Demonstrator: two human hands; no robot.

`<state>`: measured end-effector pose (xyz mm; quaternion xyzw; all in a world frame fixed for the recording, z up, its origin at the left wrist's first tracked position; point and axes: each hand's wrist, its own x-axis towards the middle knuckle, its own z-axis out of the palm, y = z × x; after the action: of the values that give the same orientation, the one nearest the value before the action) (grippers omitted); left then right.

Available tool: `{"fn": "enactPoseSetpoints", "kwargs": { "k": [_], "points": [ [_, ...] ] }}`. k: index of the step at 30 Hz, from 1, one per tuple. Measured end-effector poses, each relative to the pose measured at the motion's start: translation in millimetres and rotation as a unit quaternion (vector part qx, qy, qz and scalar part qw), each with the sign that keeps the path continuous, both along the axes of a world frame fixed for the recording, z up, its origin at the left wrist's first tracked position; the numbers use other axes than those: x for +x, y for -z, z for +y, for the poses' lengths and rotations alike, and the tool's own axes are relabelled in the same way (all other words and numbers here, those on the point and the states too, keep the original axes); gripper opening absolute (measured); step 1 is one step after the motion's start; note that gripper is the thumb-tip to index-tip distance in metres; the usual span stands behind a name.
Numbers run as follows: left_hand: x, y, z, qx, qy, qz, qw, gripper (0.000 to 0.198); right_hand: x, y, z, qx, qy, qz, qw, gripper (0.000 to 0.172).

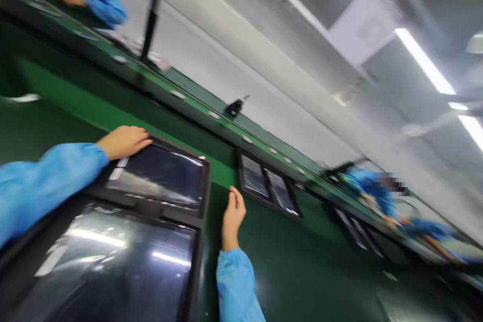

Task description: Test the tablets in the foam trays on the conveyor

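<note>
On the green desk point(302, 261): black tray point(206, 188) of glossy panels point(162, 173), left hand point(126, 142) at its edge, grip unclear, right hand point(233, 217) half-open, empty; apparently positioning, next needing both hands.

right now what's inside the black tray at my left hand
Two glossy dark panels show in the black tray. Your left hand covers part of its far edge; whatever lies beneath the panels is hidden.

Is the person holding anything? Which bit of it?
The right grip holds nothing. The left grip rests on the far edge of the black tray, but whether it really holds on there can't be told.
</note>
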<state>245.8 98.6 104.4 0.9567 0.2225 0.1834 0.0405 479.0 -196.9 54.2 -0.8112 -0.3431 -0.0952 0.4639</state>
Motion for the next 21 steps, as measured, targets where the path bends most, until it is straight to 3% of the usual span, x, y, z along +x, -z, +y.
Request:
{"fn": "enactPoseSetpoints", "kwargs": {
  "k": [2, 5, 8, 12, 14, 17, 21],
  "points": [
    [-30, 13.4, 20, -0.035, -0.04, 0.04, 0.998, 0.027, -15, -5.8, 21, 0.053, -0.06, 0.052, 0.995, 0.047],
    [-33, 22.8, 36, -0.078, -0.044, 0.049, 0.995, 0.033, -47, -28.4, 35, 0.059, -0.198, 0.058, 0.977, 0.029],
    [-24, 23.1, 40, -0.106, -0.024, 0.042, 0.993, 0.037, -88, -53.6, 39, -0.035, -0.322, -0.028, 0.946, 0.024],
    [-26, 21.2, 40, -0.119, -0.015, 0.043, 0.992, 0.036, -143, -66.4, 50, -0.214, -0.485, -0.138, 0.836, 0.034],
    [-29, 20.9, 41, -0.118, -0.018, 0.049, 0.992, 0.035, -162, -64.7, 60, -0.257, -0.493, -0.161, 0.815, 0.038],
    [-32, 20.1, 39, -0.115, -0.017, 0.06, 0.991, 0.032, -169, -62.4, 68, -0.298, -0.46, -0.176, 0.818, 0.032],
    [-38, 18.6, 34, -0.108, -0.003, 0.054, 0.993, 0.035, -151, -69.4, 38, -0.328, -0.441, -0.14, 0.823, 0.039]
  ]
}}
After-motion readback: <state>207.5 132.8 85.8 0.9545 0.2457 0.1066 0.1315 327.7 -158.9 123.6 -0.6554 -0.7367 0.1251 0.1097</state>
